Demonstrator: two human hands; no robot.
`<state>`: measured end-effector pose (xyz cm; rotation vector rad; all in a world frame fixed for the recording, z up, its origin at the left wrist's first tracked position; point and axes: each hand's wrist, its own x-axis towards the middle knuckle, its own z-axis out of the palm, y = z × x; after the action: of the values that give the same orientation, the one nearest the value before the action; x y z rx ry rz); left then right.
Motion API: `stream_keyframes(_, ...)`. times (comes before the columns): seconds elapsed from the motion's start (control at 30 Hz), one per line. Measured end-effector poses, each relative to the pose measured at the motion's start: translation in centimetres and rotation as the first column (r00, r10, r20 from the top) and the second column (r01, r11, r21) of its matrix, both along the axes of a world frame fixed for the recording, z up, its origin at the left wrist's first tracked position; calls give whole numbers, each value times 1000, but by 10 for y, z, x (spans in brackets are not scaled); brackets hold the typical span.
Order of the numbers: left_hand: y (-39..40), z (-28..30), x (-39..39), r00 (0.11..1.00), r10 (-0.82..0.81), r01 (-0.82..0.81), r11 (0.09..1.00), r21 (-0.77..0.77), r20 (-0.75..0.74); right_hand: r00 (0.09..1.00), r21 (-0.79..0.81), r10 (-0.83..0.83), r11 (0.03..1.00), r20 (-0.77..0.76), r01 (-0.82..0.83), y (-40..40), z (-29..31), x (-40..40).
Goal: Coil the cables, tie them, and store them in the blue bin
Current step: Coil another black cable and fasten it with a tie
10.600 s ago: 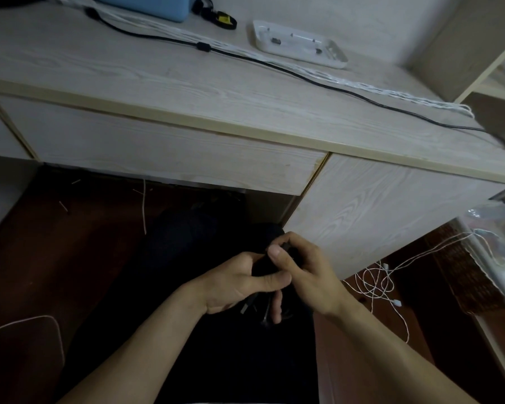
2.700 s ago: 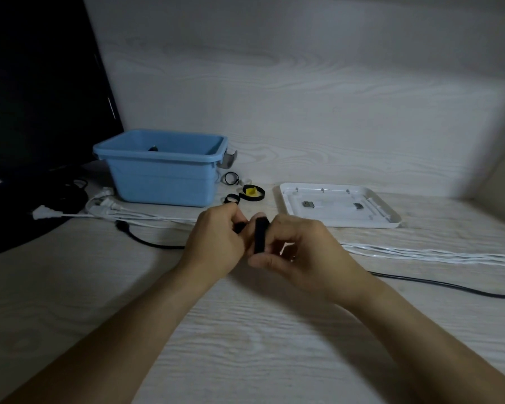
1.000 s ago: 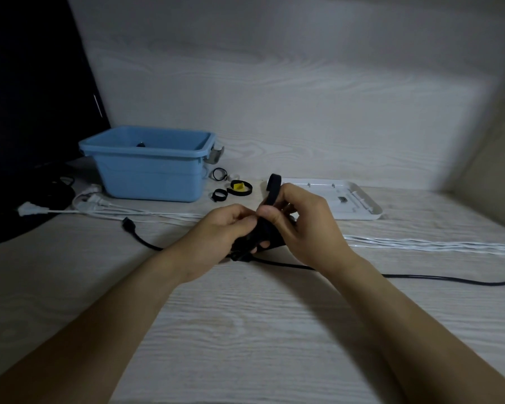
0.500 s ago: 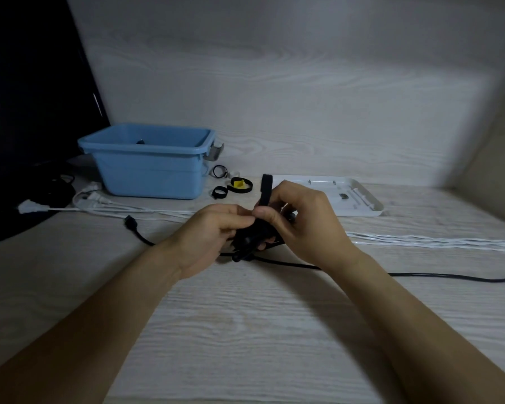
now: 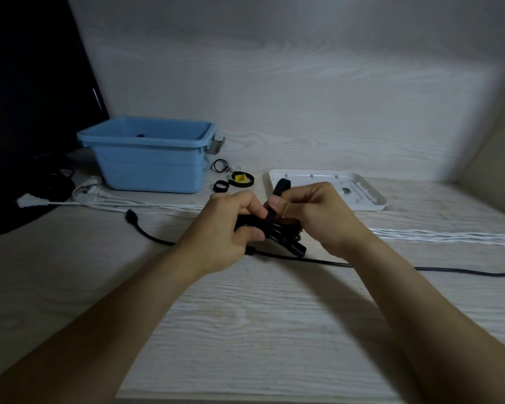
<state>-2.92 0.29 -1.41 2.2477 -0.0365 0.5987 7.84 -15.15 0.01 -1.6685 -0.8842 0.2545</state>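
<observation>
Tying step in progress, as judged from the layout. A coiled black cable (image 5: 277, 231) is held just above the desk (image 5: 245, 330), in front of the blue bin (image 5: 149, 167) and well short of it. The left hand (image 5: 231, 228) is clenched around one end of the bundle, thumb pressed underneath. A black strap (image 5: 276, 199) is pinched by the right hand (image 5: 318, 217) between thumb and forefinger, its free end sticking up past the knuckles; the strap is laid across the coil but closure cannot be confirmed, since the wrap is hidden by the fingers. Done so far: this cable is coiled, and something dark is seen inside the bin, too small to identify. Left: strap to be closed, bundle to be dropped in the bin. More work is queued: a loose black cable (image 5: 362, 263) is laid across the desk under the hands, plug end (image 5: 131, 214) toward the bin, and a white cable (image 5: 449, 236) is run along the desk behind it, white plugs (image 5: 91, 193) bunched beside the bin. Spare straps (image 5: 231, 182) are rolled up just right of the bin, one with a yellow tag. A white tray (image 5: 365, 196) is parked behind the right hand. Overall, the task is judged well short of complete, with at least two cables uncoiled.
</observation>
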Motion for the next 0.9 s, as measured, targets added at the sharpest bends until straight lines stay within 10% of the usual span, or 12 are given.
stream_keyframes(0.53,-4,-11,7,997,26,-22,998,-58,67,908,-59,-174,985,-382,164,2,-3,-3)
stream_keyframes(0.9,-13,-21,10,925,1,-117,952,284,380,912,-125,-244,969,-329,214,3,4,-6)
